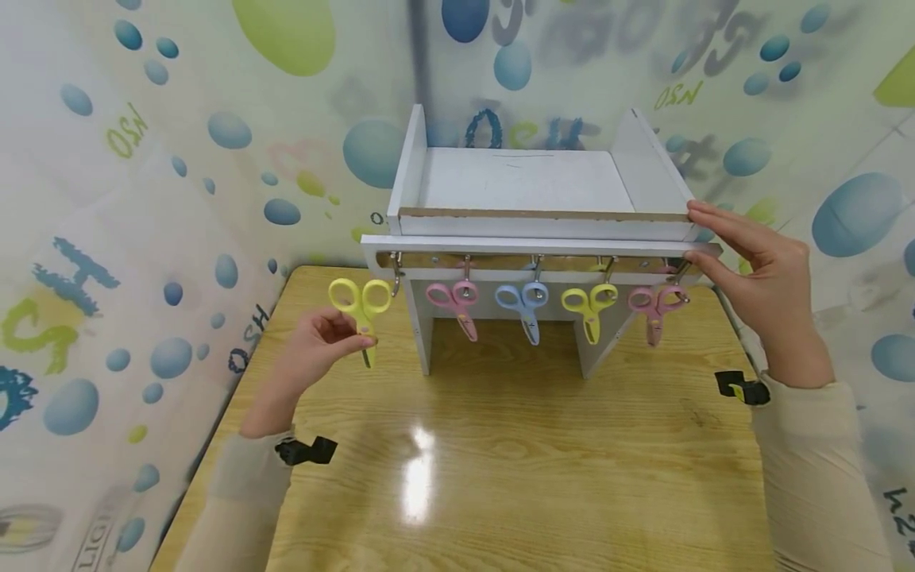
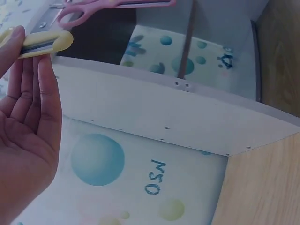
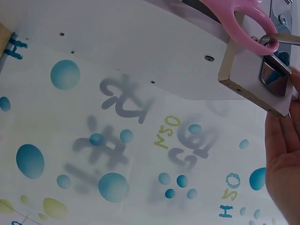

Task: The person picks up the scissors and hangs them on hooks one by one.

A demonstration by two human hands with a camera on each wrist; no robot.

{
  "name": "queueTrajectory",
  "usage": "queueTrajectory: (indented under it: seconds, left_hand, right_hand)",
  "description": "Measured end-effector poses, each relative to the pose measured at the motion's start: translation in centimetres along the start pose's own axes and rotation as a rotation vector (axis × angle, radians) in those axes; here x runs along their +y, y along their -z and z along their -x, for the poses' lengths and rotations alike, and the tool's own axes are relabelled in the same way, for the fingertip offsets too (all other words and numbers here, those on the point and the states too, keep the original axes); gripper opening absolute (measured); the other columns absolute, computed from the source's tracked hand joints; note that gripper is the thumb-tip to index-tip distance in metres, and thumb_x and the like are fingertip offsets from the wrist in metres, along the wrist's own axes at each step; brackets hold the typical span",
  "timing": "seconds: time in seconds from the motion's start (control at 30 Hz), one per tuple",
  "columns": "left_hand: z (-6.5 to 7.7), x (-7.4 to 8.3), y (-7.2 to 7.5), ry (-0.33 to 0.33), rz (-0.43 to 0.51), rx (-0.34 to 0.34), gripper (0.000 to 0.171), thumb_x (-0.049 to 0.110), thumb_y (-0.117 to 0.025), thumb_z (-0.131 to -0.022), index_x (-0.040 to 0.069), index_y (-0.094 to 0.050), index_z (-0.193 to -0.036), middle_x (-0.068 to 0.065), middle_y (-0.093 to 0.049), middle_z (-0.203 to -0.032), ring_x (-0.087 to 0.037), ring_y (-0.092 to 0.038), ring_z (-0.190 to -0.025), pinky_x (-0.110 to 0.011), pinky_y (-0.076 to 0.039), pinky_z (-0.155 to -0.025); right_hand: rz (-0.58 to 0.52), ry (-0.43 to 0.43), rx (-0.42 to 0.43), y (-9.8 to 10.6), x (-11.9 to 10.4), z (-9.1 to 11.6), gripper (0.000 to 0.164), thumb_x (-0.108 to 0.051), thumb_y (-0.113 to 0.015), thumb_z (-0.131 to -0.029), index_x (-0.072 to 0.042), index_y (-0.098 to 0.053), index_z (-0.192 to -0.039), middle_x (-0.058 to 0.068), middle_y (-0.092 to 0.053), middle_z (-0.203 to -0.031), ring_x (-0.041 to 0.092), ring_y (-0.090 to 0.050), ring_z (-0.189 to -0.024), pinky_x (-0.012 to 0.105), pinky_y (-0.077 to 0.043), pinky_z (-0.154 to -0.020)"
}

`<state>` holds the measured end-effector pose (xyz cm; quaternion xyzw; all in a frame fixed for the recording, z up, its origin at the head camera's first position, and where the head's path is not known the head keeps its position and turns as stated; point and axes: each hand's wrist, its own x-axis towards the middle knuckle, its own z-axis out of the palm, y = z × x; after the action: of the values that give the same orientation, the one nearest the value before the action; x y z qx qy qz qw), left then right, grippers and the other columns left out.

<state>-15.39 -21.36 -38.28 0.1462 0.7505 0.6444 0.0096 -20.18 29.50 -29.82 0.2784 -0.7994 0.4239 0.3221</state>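
Observation:
My left hand point(image 1: 314, 349) pinches yellow scissors point(image 1: 364, 324) by the blade end, handle loops upward, just left of the leftmost hook point(image 1: 396, 274). In the left wrist view, their yellow blade cover point(image 2: 61, 41) lies between thumb and fingers. My right hand point(image 1: 775, 274) grips the right end of the white hook rail point(image 1: 557, 245), thumb in front and fingers on top. From the rail's other hooks hang pink scissors point(image 1: 465, 316), blue scissors point(image 1: 528, 314), a second yellow pair point(image 1: 590, 316) and, nearest the right thumb, another pink pair point(image 1: 654, 322).
The rail fronts a white shelf unit point(image 1: 522, 179) with raised sides, standing at the back of a wooden table point(image 1: 515, 461). Patterned walls point(image 1: 214, 159) close in behind and on both sides. The shelf's side panel point(image 2: 126, 98) runs close beside my left hand.

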Motion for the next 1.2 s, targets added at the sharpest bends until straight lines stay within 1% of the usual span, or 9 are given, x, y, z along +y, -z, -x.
queueTrajectory:
  seconds: [0.17,0.4,0.57,0.67,0.83,0.93,1.07,1.13,1.2]
  left_hand:
    - [-0.6,-1.2,-0.7,0.017,-0.044,0.004,0.025,-0.003,-0.072,-0.087,0.017,-0.062,-0.077,0.014,-0.064,-0.072,-0.001,-0.053,-0.062,-0.015,-0.047,-0.056]
    - [-1.2,-2.7,-1.2,0.035,-0.058,0.007,0.019,-0.002,-0.071,-0.089,0.012,-0.060,-0.080,0.015,-0.066,-0.075,-0.001,-0.059,-0.065,-0.015,-0.050,-0.058]
    - [-1.7,-3.1,-1.3,0.038,-0.100,0.023,0.012,-0.002,-0.071,-0.089,-0.001,-0.060,-0.085,0.018,-0.066,-0.077,-0.001,-0.062,-0.069,-0.015,-0.052,-0.062]
    - [-2.0,-3.4,-1.1,0.032,-0.123,0.020,0.016,0.000,-0.072,-0.089,-0.010,-0.059,-0.091,0.020,-0.067,-0.080,0.000,-0.065,-0.073,-0.015,-0.055,-0.066]
    - [-2.5,-4.0,-0.1,-0.049,-0.120,-0.012,0.018,0.000,-0.068,-0.092,-0.014,-0.059,-0.097,0.018,-0.070,-0.089,0.002,-0.068,-0.083,-0.015,-0.058,-0.075]
    - [-3.2,-4.1,0.9,-0.099,-0.142,0.001,0.013,-0.001,-0.066,-0.093,-0.013,-0.061,-0.098,0.019,-0.070,-0.095,0.003,-0.069,-0.088,-0.015,-0.058,-0.078]
    - [-4.2,-3.3,2.7,-0.090,-0.293,0.071,0.016,0.008,-0.067,-0.096,-0.007,-0.066,-0.102,0.006,-0.073,-0.103,-0.006,-0.070,-0.095,-0.022,-0.059,-0.087]
    - [-4.9,-2.6,3.8,-0.068,-0.444,0.098,0.022,0.016,-0.067,-0.097,-0.003,-0.067,-0.107,-0.005,-0.073,-0.111,-0.016,-0.069,-0.103,-0.033,-0.058,-0.096]
    - [-5.8,-1.7,4.8,-0.030,-0.632,0.122,0.030,0.027,-0.065,-0.098,0.001,-0.066,-0.113,-0.012,-0.070,-0.121,-0.028,-0.066,-0.111,-0.045,-0.054,-0.101]
  right_hand:
    - [-0.005,-0.005,-0.004,0.0,0.0,0.1,0.047,0.028,-0.069,-0.074,0.013,-0.067,-0.118,0.002,-0.069,-0.130,0.006,-0.063,-0.124,0.015,-0.048,-0.105]
    - [-0.003,-0.006,-0.006,0.0,0.1,0.3,0.047,0.028,-0.069,-0.073,0.013,-0.067,-0.118,0.003,-0.068,-0.130,0.006,-0.063,-0.123,0.015,-0.048,-0.105]
    - [0.016,0.027,-0.013,0.0,0.3,0.1,0.043,0.022,-0.071,-0.076,0.011,-0.068,-0.118,0.006,-0.068,-0.130,0.004,-0.063,-0.123,0.015,-0.048,-0.105]
    - [0.008,0.063,-0.047,0.2,0.4,-0.2,0.041,0.018,-0.072,-0.079,0.011,-0.068,-0.119,0.010,-0.068,-0.131,0.005,-0.063,-0.123,0.016,-0.048,-0.105]
    - [-0.072,0.062,-0.150,1.2,1.0,-1.0,0.039,0.016,-0.069,-0.084,0.014,-0.064,-0.122,0.015,-0.065,-0.134,0.010,-0.062,-0.126,0.018,-0.046,-0.108]
    - [-0.044,0.018,-0.177,2.5,1.7,-1.7,0.040,0.014,-0.066,-0.087,0.011,-0.063,-0.127,0.008,-0.064,-0.138,0.007,-0.059,-0.129,0.016,-0.044,-0.110]
    - [0.179,-0.044,-0.188,4.0,3.0,-2.5,0.044,0.001,-0.068,-0.091,-0.005,-0.063,-0.135,-0.005,-0.059,-0.143,-0.010,-0.050,-0.130,0.009,-0.037,-0.109]
    - [0.301,-0.100,-0.220,4.6,3.8,-2.8,0.047,-0.010,-0.068,-0.094,-0.015,-0.060,-0.140,-0.004,-0.055,-0.148,-0.004,-0.047,-0.136,0.019,-0.037,-0.116]
    - [0.409,-0.161,-0.270,5.0,4.7,-3.1,0.051,-0.024,-0.067,-0.097,-0.020,-0.054,-0.146,0.004,-0.050,-0.153,0.011,-0.045,-0.143,0.037,-0.037,-0.120]
